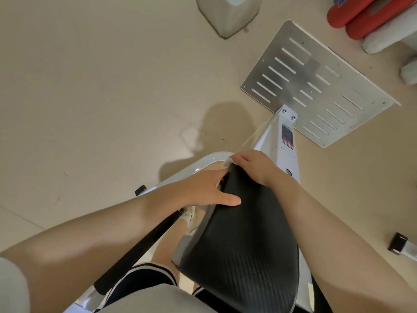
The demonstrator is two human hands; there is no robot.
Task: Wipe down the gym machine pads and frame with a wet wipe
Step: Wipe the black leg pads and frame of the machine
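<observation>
A black textured pad [243, 242] of the gym machine fills the lower middle of the head view, mounted on a white frame [282, 143]. My right hand [255, 166] curls over the pad's far tip and pinches a white wet wipe [228, 162] against it; only a small corner of the wipe shows. My left hand [209, 189] grips the pad's left edge, thumb lying on top and fingers wrapped underneath out of sight.
A slotted metal foot plate [316, 86] lies on the beige floor beyond the frame. A black handle bar [144, 247] runs under my left forearm. Red and white rollers [370, 21] sit at the top right, a grey base [228, 14] at top centre.
</observation>
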